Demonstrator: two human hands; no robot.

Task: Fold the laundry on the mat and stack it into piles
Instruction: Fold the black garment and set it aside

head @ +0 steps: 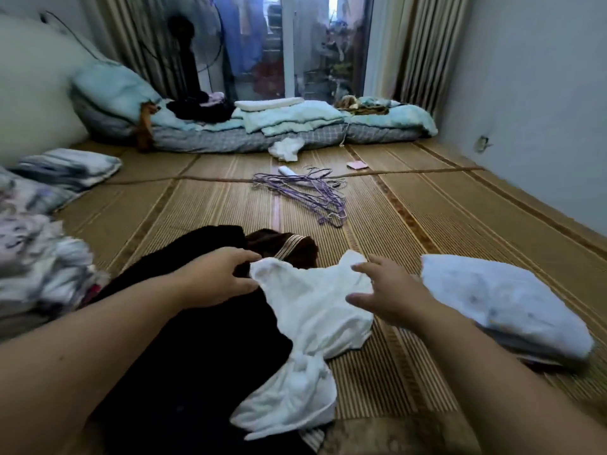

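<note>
Woven mat [410, 224], bedroom floor: you are starting on the white garment [315, 310] lying across dark clothes [197, 349], left hand [213, 277] pinching its edge, right hand [391, 293] hovering spread-fingered (spreading it flat looks next).

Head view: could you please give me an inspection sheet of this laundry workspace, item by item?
Surface: striped woven mat on the floor.
Job's things: white garment crumpled, partly over the black garment; brown garment behind them; right pile folded; left pile blurred.
Clutter: purple hangers heaped mid-mat; white cloth by the bedding; small pink item.
Grips: left hand curled at the white garment's edge, hold unclear; right hand open, fingers spread over it.
Cables: what looks like a thin dark cord on the left wall.
Surroundings: bedding, fan, glass door, curtains.
</note>
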